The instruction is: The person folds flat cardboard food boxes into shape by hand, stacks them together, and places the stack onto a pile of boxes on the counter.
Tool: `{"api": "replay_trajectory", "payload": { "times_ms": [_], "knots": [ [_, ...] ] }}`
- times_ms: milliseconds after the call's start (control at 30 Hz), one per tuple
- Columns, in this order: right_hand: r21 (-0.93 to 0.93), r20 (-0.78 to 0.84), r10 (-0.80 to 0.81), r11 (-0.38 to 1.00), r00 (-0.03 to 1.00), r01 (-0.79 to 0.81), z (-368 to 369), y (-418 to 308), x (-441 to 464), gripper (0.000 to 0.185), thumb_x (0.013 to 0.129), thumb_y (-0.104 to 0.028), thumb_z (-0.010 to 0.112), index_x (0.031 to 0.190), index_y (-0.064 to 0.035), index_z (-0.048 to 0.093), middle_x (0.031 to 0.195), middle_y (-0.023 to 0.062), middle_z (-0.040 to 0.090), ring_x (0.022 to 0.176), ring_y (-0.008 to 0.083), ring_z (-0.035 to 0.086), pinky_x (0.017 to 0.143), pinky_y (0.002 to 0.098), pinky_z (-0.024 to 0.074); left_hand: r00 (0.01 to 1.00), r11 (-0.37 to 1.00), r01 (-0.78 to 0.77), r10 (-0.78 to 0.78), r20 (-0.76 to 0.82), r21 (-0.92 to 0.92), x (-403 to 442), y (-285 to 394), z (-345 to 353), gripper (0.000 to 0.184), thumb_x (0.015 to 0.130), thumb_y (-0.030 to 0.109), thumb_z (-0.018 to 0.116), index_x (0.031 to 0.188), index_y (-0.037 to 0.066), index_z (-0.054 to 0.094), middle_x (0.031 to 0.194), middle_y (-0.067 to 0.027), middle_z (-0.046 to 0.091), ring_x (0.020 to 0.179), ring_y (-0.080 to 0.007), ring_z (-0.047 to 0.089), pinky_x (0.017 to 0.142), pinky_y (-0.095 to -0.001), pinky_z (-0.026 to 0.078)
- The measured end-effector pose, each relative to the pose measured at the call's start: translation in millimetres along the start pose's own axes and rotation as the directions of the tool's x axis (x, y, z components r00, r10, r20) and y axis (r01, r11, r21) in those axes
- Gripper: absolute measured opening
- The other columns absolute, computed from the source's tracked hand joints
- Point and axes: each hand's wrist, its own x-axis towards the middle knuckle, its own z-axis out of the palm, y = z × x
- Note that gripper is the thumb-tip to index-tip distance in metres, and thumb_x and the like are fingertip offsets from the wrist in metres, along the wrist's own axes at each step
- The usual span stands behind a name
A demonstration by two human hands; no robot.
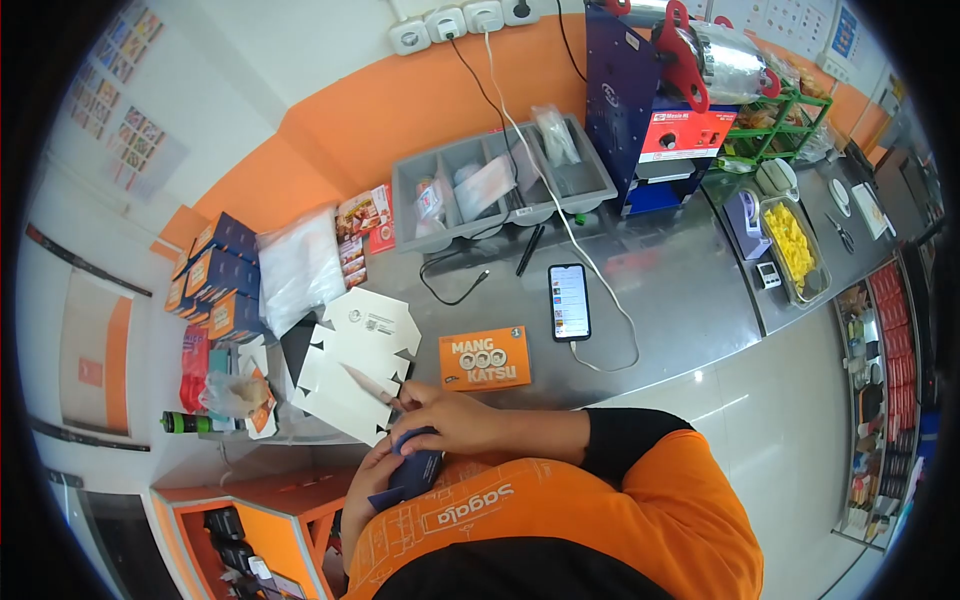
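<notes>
Close to my body, at the counter's front edge, I hold a dark blue carton (416, 474), partly folded, with a flap sticking out at its lower left. My left hand (370, 485) is closed around its left side. From above, my right hand (450, 422) bends over the carton's top end with its fingers curled on it; some fingertips are hidden. Just beyond my hands lie flat white carton sheets (352, 345) with notched edges. An orange box lettered "MANG KATSU" (485, 359) rests on the counter to the right of them.
A charging phone (570, 303), a pen (530, 250) and a cable lie on the steel counter (690, 310). Behind stand a grey compartment bin (420, 240) and a blue machine (635, 120). Stacked blue boxes (225, 275) and plastic bags (300, 268) are at left. A tub of yellow packets (790, 245) sits right.
</notes>
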Motion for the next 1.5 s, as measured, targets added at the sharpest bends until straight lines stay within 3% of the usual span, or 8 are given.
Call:
{"api": "replay_trajectory", "payload": {
  "times_ms": [300, 467, 500, 600, 800, 1133, 1333, 1500],
  "knots": [
    [-0.162, 0.142, 0.001, 0.987, 0.99, 0.022, -14, -14, -6, 0.029, 0.09, -0.023, 0.074, 0.119, -0.0242, 0.075, 0.107, 0.0093, 0.053, 0.103, 0.028, 0.059, 0.084, 0.0389, 0.0493, 0.998, 0.988, -0.007, -0.003, 0.063, 0.153, 9, -8, -7, 0.044, 0.1, 0.023, 0.062, 0.137, 0.001, 0.054, 0.119, -0.0111, 0.067, 0.1, -0.0162, 0.069, 0.085, -0.0301, 0.058],
    [-0.261, -0.028, -0.132, 0.958, 0.991, 0.12, -2, -7, -7, 0.05, 0.09, -0.028, 0.074, 0.136, -0.0156, 0.059, 0.126, 0.017, 0.052, 0.117, 0.0348, 0.057, 0.092, 0.0399, 0.0501, 0.976, 0.974, -0.143, 0.168, -0.141, 0.176, -2, 17, 2, 0.032, 0.103, 0.021, 0.059, 0.13, 0.004, 0.057, 0.11, -0.0073, 0.068, 0.09, -0.0125, 0.068, 0.074, -0.0257, 0.057],
    [-0.31, -0.08, -0.2, 0.936, 0.977, 0.166, -2, -10, -6, 0.055, 0.09, -0.029, 0.074, 0.139, -0.0134, 0.056, 0.131, 0.0191, 0.051, 0.121, 0.0368, 0.056, 0.094, 0.0411, 0.05, 0.883, 0.954, -0.221, 0.284, -0.373, 0.203, -2, 17, 9, 0.029, 0.103, 0.024, 0.059, 0.126, 0.006, 0.058, 0.104, -0.0046, 0.068, 0.084, -0.0098, 0.067, 0.067, -0.0232, 0.055],
    [-0.267, 0.065, -0.417, 0.868, 0.907, 0.419, -7, -22, -4, 0.065, 0.085, -0.032, 0.079, 0.14, -0.0091, 0.053, 0.138, 0.0241, 0.047, 0.127, 0.0426, 0.051, 0.098, 0.0439, 0.0489, 0.714, 0.802, -0.543, 0.596, -0.367, 0.249, 11, 15, 0, 0.024, 0.108, 0.023, 0.052, 0.122, 0.005, 0.057, 0.106, -0.0042, 0.067, 0.087, -0.008, 0.063, 0.075, -0.0242, 0.053],
    [-0.407, 0.036, -0.399, 0.831, 0.916, 0.378, 8, -12, -3, 0.059, 0.083, -0.029, 0.08, 0.135, -0.0106, 0.059, 0.149, 0.0191, 0.044, 0.133, 0.0428, 0.048, 0.099, 0.0483, 0.05, 0.539, 0.61, -0.693, 0.792, -0.286, 0.384, 27, 11, 7, 0.03, 0.108, 0.026, 0.054, 0.129, 0.004, 0.056, 0.111, -0.006, 0.067, 0.098, -0.0112, 0.064, 0.084, -0.0281, 0.053],
    [-0.446, -0.087, -0.45, 0.816, 0.889, 0.369, -7, -11, -6, 0.056, 0.083, -0.03, 0.078, 0.133, -0.014, 0.057, 0.152, 0.0027, 0.049, 0.135, 0.0364, 0.048, 0.1, 0.0423, 0.0534, 0.687, 0.701, -0.711, 0.708, -0.163, 0.056, 32, 0, -1, 0.035, 0.099, 0.016, 0.067, 0.13, 0.003, 0.054, 0.116, -0.009, 0.068, 0.1, -0.0163, 0.069, 0.087, -0.0301, 0.057],
    [-0.623, -0.129, -0.644, 0.645, 0.754, 0.444, -17, -19, -5, 0.054, 0.076, -0.026, 0.084, 0.125, -0.0117, 0.066, 0.147, 0.0074, 0.056, 0.125, 0.035, 0.06, 0.088, 0.0362, 0.0611, 0.699, 0.701, -0.712, 0.714, -0.042, 0.048, 29, 5, 5, 0.043, 0.095, 0.009, 0.071, 0.134, 0.003, 0.052, 0.124, -0.0092, 0.065, 0.11, -0.0179, 0.067, 0.093, -0.0322, 0.056],
    [-0.572, -0.235, -0.613, 0.715, 0.754, 0.403, -15, -20, -7, 0.054, 0.074, -0.022, 0.087, 0.122, -0.0086, 0.068, 0.145, 0.0102, 0.057, 0.127, 0.0374, 0.06, 0.087, 0.0355, 0.0616, 0.604, 0.602, -0.786, 0.796, -0.028, 0.143, 35, 6, 17, 0.045, 0.093, 0.002, 0.071, 0.134, 0.002, 0.053, 0.123, -0.0085, 0.067, 0.109, -0.0184, 0.067, 0.095, -0.0314, 0.055]
  ]
}}
